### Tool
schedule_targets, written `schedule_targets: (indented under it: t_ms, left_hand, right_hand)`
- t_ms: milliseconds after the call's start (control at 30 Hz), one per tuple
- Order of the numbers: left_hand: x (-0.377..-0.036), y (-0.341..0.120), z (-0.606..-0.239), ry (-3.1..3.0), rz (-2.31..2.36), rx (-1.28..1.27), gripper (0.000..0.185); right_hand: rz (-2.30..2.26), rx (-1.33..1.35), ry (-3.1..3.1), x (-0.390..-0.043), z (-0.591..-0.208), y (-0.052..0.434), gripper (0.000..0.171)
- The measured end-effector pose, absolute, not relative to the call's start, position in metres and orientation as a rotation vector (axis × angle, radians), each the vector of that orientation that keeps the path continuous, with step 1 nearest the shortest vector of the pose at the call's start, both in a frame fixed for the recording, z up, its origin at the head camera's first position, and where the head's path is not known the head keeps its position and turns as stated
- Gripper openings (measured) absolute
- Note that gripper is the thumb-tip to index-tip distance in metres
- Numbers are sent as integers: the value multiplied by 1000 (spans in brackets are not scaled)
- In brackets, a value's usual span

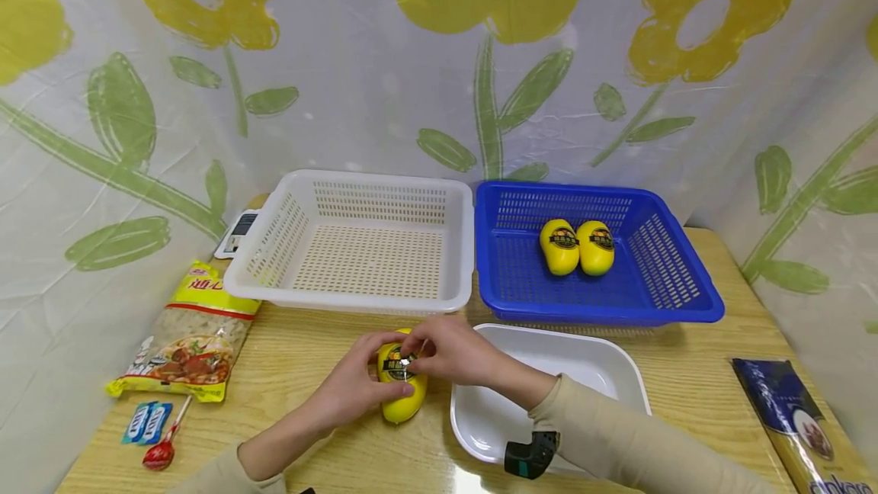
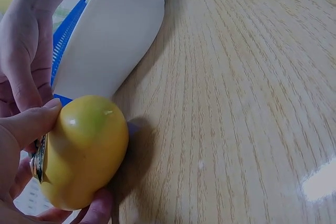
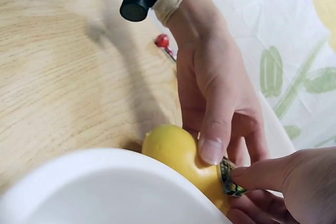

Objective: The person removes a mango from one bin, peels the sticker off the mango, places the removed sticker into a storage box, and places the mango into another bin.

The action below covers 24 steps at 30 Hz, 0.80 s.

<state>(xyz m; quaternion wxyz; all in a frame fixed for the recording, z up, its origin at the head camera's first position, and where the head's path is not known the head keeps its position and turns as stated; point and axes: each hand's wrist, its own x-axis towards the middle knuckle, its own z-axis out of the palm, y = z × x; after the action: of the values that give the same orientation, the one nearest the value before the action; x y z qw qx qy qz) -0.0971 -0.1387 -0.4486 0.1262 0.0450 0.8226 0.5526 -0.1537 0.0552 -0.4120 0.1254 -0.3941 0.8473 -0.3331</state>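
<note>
A yellow mango (image 1: pixel 405 406) stands on the table in front of the white basket. My left hand (image 1: pixel 346 387) grips it, thumb on one side and fingers round the other. On the mango's upper face is a black and gold sticker (image 3: pixel 227 176). My right hand (image 1: pixel 456 349) pinches at this sticker with thumb and forefinger; part of its edge looks lifted in the right wrist view. The left wrist view shows the mango's smooth side (image 2: pixel 86 153) with a greenish patch. Two more mangoes (image 1: pixel 561 254) with similar stickers lie in the blue basket (image 1: pixel 658 316).
A white basket (image 1: pixel 343 299) stands behind my hands, and a white tray (image 1: pixel 473 433) lies under my right forearm. At left are a food bag (image 1: pixel 199 338), blue small packets (image 1: pixel 147 423) and a red lollipop (image 1: pixel 159 454). A spaghetti packet (image 1: pixel 802 425) lies at the right edge.
</note>
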Motion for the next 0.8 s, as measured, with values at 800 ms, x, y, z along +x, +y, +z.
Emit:
schedule_targets:
  t_ms: [800]
  left_hand:
    - [-97, -138, -452, 2440, 1596, 155, 64]
  right_hand:
    - [-1014, -1168, 2498, -148, -408, 50, 14]
